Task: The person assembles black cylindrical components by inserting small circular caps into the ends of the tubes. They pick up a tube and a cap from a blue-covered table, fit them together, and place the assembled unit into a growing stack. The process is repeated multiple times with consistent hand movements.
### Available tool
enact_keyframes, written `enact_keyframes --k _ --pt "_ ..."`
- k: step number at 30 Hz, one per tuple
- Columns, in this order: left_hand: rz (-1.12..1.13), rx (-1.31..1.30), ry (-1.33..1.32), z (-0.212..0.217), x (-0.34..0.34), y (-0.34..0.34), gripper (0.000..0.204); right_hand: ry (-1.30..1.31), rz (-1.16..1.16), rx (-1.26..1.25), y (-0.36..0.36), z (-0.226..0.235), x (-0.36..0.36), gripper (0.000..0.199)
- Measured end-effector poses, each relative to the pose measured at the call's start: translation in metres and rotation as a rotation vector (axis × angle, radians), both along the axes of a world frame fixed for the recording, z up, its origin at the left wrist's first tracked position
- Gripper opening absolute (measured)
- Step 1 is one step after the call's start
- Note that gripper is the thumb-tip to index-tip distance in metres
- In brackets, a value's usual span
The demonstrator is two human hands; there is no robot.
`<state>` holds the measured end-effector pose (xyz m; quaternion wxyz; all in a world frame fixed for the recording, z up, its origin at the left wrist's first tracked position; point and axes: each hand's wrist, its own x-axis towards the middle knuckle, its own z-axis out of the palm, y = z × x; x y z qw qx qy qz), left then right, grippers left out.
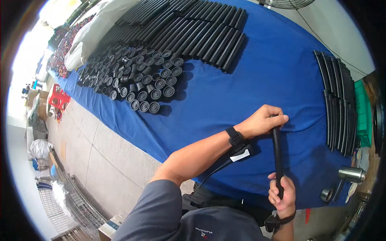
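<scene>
A black tube (277, 150) stands lengthwise in front of me over the blue tablecloth. My left hand (267, 120) reaches across from the left, its fingers closed around the far end of the tube. Whether a cap lies under those fingers is hidden. Lower down, my right hand (282, 192) wraps round the near end. Beside my left wrist, a white tag on a dark cord (240, 156) lies on the cloth. To the right of my right hand are a mallet with a metal head (351, 174) and a small dark ring (326, 195).
Many black round caps (140, 78) are heaped at the left of the blue-covered table (225, 96). Rows of black tubes (201, 32) lie at the back; more tubes (335, 100) are stacked at the right, by a green crate (362, 114). A red stool (59, 97) is on the floor.
</scene>
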<state>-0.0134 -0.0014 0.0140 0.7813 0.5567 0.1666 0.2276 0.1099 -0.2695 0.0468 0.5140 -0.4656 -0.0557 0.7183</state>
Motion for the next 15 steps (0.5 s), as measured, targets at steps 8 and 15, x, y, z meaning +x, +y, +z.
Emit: enact_keyframes --k 8,15 --pt "0.040 0.015 -0.054 -0.007 0.000 0.003 0.038 0.381 -0.159 0.018 0.000 0.000 -0.004 0.054" --pt "0.076 0.070 0.090 -0.006 -0.001 0.002 0.036 -1.125 0.195 0.082 0.004 0.006 -0.012 0.047"
